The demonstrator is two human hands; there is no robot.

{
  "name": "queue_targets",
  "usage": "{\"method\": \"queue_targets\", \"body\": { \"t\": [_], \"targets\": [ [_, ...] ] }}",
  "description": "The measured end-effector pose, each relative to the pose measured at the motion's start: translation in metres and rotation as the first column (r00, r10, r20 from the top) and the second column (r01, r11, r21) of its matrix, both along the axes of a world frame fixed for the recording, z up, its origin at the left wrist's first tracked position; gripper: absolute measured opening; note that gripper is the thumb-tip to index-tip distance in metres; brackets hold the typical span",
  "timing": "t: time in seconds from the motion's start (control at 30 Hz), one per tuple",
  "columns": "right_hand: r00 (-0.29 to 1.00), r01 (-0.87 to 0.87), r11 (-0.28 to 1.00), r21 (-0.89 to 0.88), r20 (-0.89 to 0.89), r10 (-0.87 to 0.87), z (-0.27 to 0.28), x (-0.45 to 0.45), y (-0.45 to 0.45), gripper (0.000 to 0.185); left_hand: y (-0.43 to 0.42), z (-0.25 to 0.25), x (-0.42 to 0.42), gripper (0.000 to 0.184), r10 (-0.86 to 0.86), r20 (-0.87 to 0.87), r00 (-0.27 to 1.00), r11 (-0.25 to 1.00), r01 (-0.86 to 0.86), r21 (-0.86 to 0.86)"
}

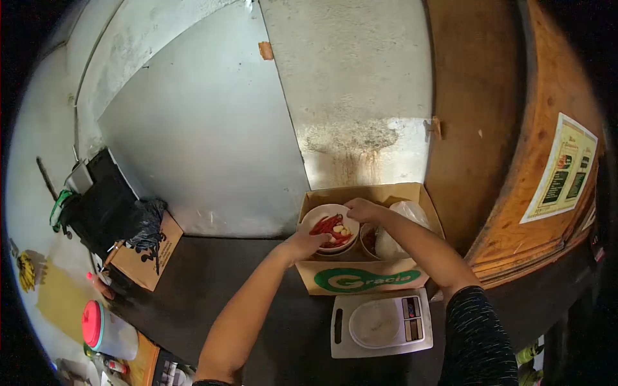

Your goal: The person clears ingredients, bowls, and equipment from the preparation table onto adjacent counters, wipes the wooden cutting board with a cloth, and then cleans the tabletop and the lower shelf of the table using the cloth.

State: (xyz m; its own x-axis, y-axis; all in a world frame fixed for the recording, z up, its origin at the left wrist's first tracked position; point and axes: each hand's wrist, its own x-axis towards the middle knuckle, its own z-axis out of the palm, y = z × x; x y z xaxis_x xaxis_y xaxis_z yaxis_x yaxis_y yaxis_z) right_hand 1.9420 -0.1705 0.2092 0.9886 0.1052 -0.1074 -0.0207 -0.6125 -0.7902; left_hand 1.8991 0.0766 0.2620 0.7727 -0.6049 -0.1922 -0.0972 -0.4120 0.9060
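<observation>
A pale bowl with red chilies and several light-coloured pieces that look like garlic cloves sits inside or just above an open cardboard box. My left hand grips its lower left rim, thumb reaching over the inside. At the upper right rim, my right hand has its fingers closed on the edge. Whether the bowl rests on something is hidden. Right of it in the box are a white plastic bag and a second bowl with dark red contents, partly covered by my right forearm.
In front of the box, a white kitchen scale lies on a pale cutting board. To the left are a black plastic bag, a cardboard piece and a red-lidded container. A wooden cabinet stands on the right.
</observation>
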Motion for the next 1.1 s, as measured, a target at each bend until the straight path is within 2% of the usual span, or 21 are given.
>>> {"method": "queue_targets", "body": {
  "t": [0.1,0.17,0.23,0.27,0.4,0.57,0.63,0.67,0.7,0.73,0.77,0.8,0.83,0.87,0.9,0.93,0.97,1.03,1.07,1.1],
  "targets": [
    [0.996,-0.075,0.996,-0.045,-0.049,0.073,-0.019,0.021,-0.006,0.033,-0.010,-0.040,0.026,0.045,0.092,0.104,0.990,0.995,-0.094,0.016],
    [0.983,-0.185,0.961,-0.204,-0.042,0.181,-0.055,0.041,-0.012,0.034,-0.015,-0.048,0.031,0.047,0.017,-0.022,1.000,0.984,-0.013,0.180],
    [0.957,-0.281,0.889,-0.362,-0.040,0.287,-0.082,0.062,-0.019,0.037,-0.021,-0.058,0.034,0.047,-0.031,-0.012,0.999,0.966,0.033,0.257],
    [0.957,-0.285,0.888,-0.361,-0.051,0.286,-0.095,0.068,-0.022,0.037,-0.023,-0.062,0.035,0.047,-0.050,0.006,0.999,0.955,0.046,0.292],
    [0.936,-0.248,0.794,-0.556,0.074,0.344,-0.132,0.076,-0.027,0.042,-0.029,-0.071,0.034,0.046,-0.118,0.103,0.988,0.919,0.070,0.388],
    [0.927,-0.247,0.841,-0.482,0.136,0.350,-0.132,0.068,-0.024,0.047,-0.028,-0.071,0.025,0.046,-0.182,0.289,0.940,0.886,0.029,0.463],
    [0.875,-0.223,0.829,-0.514,0.269,0.402,-0.136,0.064,-0.026,0.048,-0.027,-0.065,0.019,0.046,-0.199,0.390,0.899,0.886,-0.005,0.464],
    [0.912,-0.253,0.870,-0.424,0.196,0.361,-0.095,0.041,-0.008,0.047,-0.026,-0.060,0.016,0.045,-0.199,0.449,0.871,0.894,-0.027,0.448],
    [0.899,-0.279,0.859,-0.430,0.197,0.391,-0.065,0.022,0.002,0.047,-0.026,-0.053,0.011,0.045,-0.179,0.499,0.848,0.912,-0.047,0.408],
    [0.936,-0.277,0.794,-0.541,0.034,0.350,-0.040,0.010,0.010,0.044,-0.022,-0.041,0.002,0.045,-0.131,0.535,0.834,0.936,-0.073,0.344],
    [0.949,-0.289,0.699,-0.654,-0.101,0.299,-0.016,0.015,0.018,0.044,-0.013,-0.003,-0.023,0.038,-0.019,0.411,0.911,0.971,-0.082,0.226],
    [0.963,-0.212,0.697,-0.685,-0.024,0.270,-0.011,0.020,0.010,0.044,-0.016,-0.029,-0.014,0.037,-0.002,0.575,0.818,0.970,-0.138,0.200],
    [0.968,-0.143,0.697,-0.702,0.048,0.246,-0.014,0.021,0.008,0.045,-0.009,-0.042,-0.023,0.037,0.113,0.788,0.605,0.991,-0.126,-0.045],
    [0.913,-0.118,0.747,-0.654,0.224,0.341,0.023,-0.007,0.026,0.038,0.004,-0.051,-0.028,0.037,0.246,0.914,0.323,0.968,-0.038,-0.247],
    [0.869,-0.088,0.713,-0.696,0.296,0.396,0.033,-0.009,0.028,0.032,0.020,-0.042,-0.049,0.040,0.306,0.917,0.255,0.946,0.030,-0.324],
    [0.817,-0.044,0.679,-0.733,0.365,0.447,0.044,-0.012,0.030,0.028,0.046,-0.045,-0.067,0.038,0.258,0.908,0.330,0.959,0.025,-0.281],
    [0.759,-0.069,0.711,-0.699,0.426,0.493,0.061,-0.022,0.044,0.027,0.069,-0.053,-0.086,0.037,0.212,0.889,0.407,0.969,0.033,-0.246],
    [0.724,-0.021,0.834,-0.551,0.567,0.393,0.096,-0.051,0.091,0.024,0.124,-0.064,-0.135,0.036,0.366,0.730,0.578,0.926,-0.152,-0.344],
    [0.665,-0.034,0.958,-0.285,0.709,0.235,0.094,-0.062,0.121,0.022,0.160,-0.065,-0.160,0.036,0.400,0.630,0.666,0.909,-0.203,-0.364],
    [0.618,-0.068,0.957,-0.282,0.741,0.262,0.090,-0.070,0.149,0.021,0.189,-0.095,-0.179,0.041,0.463,0.662,0.589,0.886,-0.279,-0.371]
  ]
}}
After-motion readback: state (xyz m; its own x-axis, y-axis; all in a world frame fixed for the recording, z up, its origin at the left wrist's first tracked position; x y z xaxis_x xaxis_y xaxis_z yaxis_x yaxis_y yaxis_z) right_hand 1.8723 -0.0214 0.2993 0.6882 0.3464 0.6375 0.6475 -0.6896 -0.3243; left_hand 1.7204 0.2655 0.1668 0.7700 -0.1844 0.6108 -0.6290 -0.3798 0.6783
